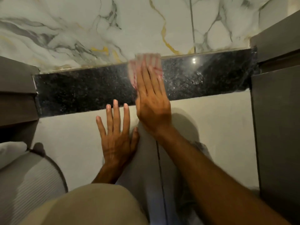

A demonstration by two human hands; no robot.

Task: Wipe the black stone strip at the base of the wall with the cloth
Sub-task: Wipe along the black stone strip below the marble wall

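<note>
A black speckled stone strip (81, 90) runs across the foot of the marble-patterned wall, between two grey cabinet sides. My right hand (151, 101) lies flat over a white cloth with red stripes (146, 62) and presses it against the strip a little right of its middle; the cloth looks blurred. My left hand (116, 135) rests flat on the pale floor just below the strip, fingers spread, holding nothing. Wet streaks glint on the strip to the right of the cloth.
Grey cabinet panels (276, 111) close in on the right and on the left (16, 95). A white ribbed object (24, 184) sits at the lower left. My knee in beige fabric (90, 207) fills the bottom centre. A pale floor tile (211, 127) lies below the strip.
</note>
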